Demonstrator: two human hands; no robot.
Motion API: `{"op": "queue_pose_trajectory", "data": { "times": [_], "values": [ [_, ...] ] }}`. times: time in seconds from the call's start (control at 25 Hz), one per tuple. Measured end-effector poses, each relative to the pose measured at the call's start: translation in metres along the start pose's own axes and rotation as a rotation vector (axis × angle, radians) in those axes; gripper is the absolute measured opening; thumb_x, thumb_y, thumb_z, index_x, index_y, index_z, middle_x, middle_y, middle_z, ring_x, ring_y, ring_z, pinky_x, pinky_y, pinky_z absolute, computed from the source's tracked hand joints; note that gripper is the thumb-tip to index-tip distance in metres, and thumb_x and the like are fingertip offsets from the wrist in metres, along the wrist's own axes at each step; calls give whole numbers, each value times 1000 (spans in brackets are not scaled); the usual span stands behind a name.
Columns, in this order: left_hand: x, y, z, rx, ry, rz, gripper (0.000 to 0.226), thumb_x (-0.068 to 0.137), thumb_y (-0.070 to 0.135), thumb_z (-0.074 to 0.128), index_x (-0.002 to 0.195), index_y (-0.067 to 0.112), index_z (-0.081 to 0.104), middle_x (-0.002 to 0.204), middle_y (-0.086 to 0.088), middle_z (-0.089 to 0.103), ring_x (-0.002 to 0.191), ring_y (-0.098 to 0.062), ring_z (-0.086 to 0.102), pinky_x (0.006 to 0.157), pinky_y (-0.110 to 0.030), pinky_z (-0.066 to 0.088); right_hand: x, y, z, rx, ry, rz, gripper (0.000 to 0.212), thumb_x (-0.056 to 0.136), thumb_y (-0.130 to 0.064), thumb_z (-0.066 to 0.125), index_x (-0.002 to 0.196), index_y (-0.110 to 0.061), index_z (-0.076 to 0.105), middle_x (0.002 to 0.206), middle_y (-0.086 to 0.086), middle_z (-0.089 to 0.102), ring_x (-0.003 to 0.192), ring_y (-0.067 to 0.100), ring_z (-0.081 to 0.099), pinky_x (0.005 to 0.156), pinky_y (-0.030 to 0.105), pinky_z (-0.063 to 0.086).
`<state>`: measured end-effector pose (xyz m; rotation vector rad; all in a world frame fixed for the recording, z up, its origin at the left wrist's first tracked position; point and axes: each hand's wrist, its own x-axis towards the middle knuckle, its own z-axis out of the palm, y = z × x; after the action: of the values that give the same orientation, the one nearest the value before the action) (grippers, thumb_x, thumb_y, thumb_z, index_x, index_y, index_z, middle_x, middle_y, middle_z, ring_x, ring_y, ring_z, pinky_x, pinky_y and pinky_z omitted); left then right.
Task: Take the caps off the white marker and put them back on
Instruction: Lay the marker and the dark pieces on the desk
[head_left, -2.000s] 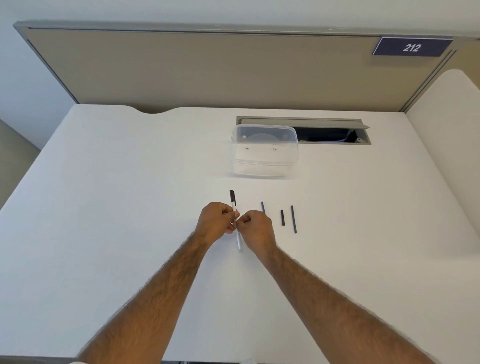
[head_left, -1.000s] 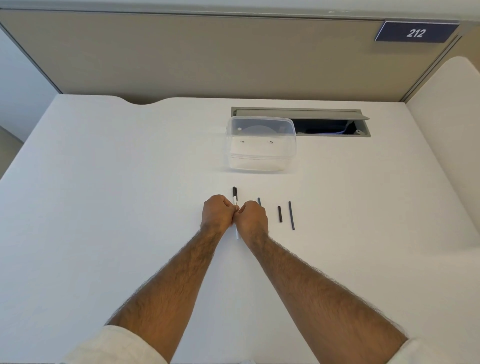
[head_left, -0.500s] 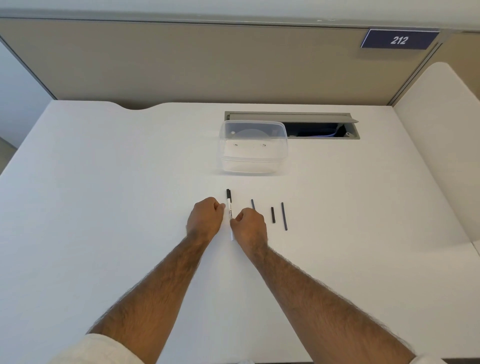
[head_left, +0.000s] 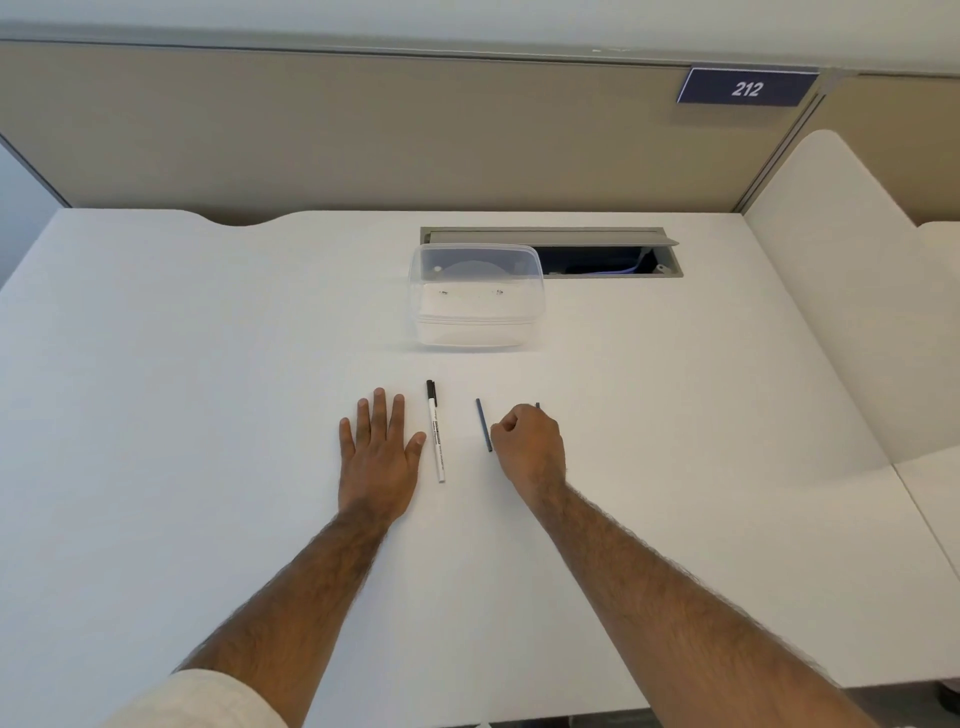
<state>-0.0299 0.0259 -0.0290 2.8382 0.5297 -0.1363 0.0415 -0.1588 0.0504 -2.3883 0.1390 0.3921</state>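
Observation:
The white marker (head_left: 436, 441) lies on the white table (head_left: 208, 389), pointing away from me, with a black cap (head_left: 430, 388) on its far end. My left hand (head_left: 376, 452) rests flat on the table just left of the marker, fingers spread, holding nothing. My right hand (head_left: 527, 447) sits to the right of the marker with its fingers curled under. It covers the spot where two dark sticks lay, and only a dark tip (head_left: 537, 405) pokes out beyond the knuckles. Whether the fingers grip anything is hidden.
A thin dark stick (head_left: 483, 425) lies between the marker and my right hand. A clear plastic container (head_left: 478, 296) stands further back, in front of an open cable hatch (head_left: 613, 260). A beige partition closes off the table's far side.
Both hands have let go of the marker, which now lies on the table. My left hand has opened flat beside it. My right hand has moved right onto the dark sticks.

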Motion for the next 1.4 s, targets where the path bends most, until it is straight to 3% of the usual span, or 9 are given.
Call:
{"op": "queue_pose_trajectory", "data": {
  "times": [0.24, 0.4, 0.52, 0.64, 0.8, 0.96, 1.12, 1.28, 1.4],
  "values": [
    [-1, 0, 2, 32, 19, 0, 66, 106, 47, 17, 164, 21, 1, 172, -6, -7, 159, -27, -6, 127, -51, -3, 9, 3, -7, -36, 33, 19, 15, 82, -14, 53, 68, -21, 53, 74, -4, 65, 67, 19, 60, 54, 25, 43],
    [0, 1, 3, 21, 25, 0, 65, 106, 45, 19, 164, 21, 1, 172, -5, -7, 159, -27, -5, 127, -51, -3, 15, -4, 3, -177, -30, -20, 9, 83, -13, 55, 82, -11, 64, 83, 2, 69, 78, 25, 65, 67, 33, 54],
    [0, 0, 3, 11, 38, 4, 65, 106, 46, 19, 164, 21, 2, 172, -5, -6, 159, -27, -5, 127, -51, -3, 17, -13, 12, -258, -79, -54, 6, 83, -12, 53, 78, -12, 57, 77, 3, 61, 78, 28, 63, 70, 33, 53],
    [1, -2, 5, 10, 46, 12, 65, 106, 46, 16, 164, 22, 1, 172, -5, -7, 159, -26, -7, 127, -50, -5, 20, -20, 22, -329, -66, -85, 12, 87, -11, 52, 75, -13, 50, 77, 1, 58, 72, 25, 58, 61, 28, 44],
    [1, -4, 8, 26, 62, 16, 65, 105, 46, 13, 164, 22, 0, 172, -5, -7, 159, -26, -6, 128, -51, -2, 25, -27, 29, -382, -30, -68, 29, 88, -6, 51, 64, -18, 39, 86, 5, 68, 70, 24, 56, 60, 27, 40],
    [1, -4, 8, 22, 70, 18, 65, 105, 47, 11, 164, 22, 1, 172, -4, -7, 159, -26, -6, 128, -50, -3, 28, -33, 33, -407, -34, -48, 27, 86, -3, 54, 66, -17, 41, 90, 7, 70, 80, 29, 67, 60, 27, 42],
    [0, -3, 6, 23, 69, 19, 66, 104, 48, 8, 164, 22, 1, 172, -5, -7, 159, -26, -6, 128, -50, -3, 29, -38, 32, -390, -55, -40, 28, 85, -4, 53, 65, -18, 39, 91, 7, 70, 73, 26, 58, 60, 27, 40],
    [-1, -2, 4, 26, 80, 18, 67, 103, 48, 13, 164, 21, 5, 172, -5, -4, 159, -27, -3, 128, -51, -1, 39, -62, 14, -387, -21, -168, 3, 81, -10, 56, 78, -11, 57, 92, 8, 71, 74, 29, 61, 62, 30, 47],
    [-1, -2, 5, 19, 75, 15, 67, 103, 48, 16, 164, 21, 7, 172, -5, -4, 159, -27, -2, 128, -52, 1, 67, -93, -11, -432, 99, -363, 16, 83, -17, 56, 93, -10, 68, 92, 8, 71, 83, 32, 67, 69, 36, 54]
  ]
}}
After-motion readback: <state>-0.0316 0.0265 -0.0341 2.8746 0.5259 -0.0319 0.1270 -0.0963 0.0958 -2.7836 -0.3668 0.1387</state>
